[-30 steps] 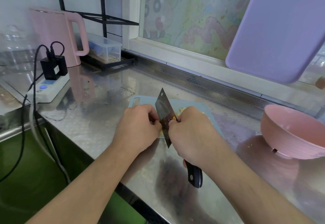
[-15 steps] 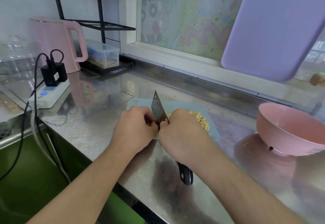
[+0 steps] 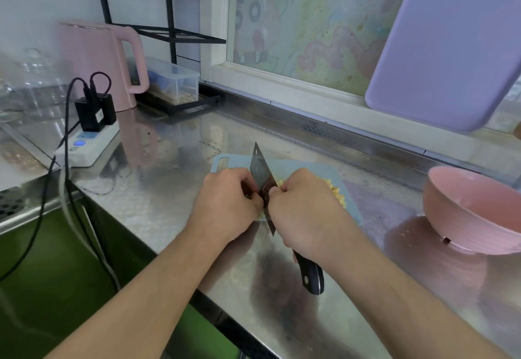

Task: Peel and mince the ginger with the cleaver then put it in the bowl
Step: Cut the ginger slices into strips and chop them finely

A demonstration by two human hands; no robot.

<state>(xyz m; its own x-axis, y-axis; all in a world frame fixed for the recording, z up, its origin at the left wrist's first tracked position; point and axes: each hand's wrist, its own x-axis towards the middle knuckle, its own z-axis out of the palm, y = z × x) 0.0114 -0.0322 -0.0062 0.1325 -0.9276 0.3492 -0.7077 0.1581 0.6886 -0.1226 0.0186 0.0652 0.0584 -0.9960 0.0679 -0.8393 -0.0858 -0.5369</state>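
Observation:
My right hand [image 3: 304,209] grips the cleaver [image 3: 260,172] where its black handle meets the blade. The blade stands on edge, tip pointing away, over the light blue cutting board [image 3: 298,165]. My left hand [image 3: 228,203] is curled with its fingertips pressed against the blade's left face; I cannot see anything held in it. A pile of yellow minced ginger [image 3: 337,193] lies on the board just right of my right hand, partly hidden by it. The pink bowl [image 3: 473,212] stands on the steel counter to the right, tilted toward me.
At the back left are a pink kettle [image 3: 95,59], a white power strip [image 3: 87,147] with black plugs and cables, and a clear lidded box [image 3: 172,82] on a black rack. A purple board [image 3: 451,48] leans at the window. The counter's front edge runs diagonally below my forearms.
Both hands stay at the blade in almost the same pose. The view has shifted a little, and more of the minced ginger shows right of my right hand than a second ago.

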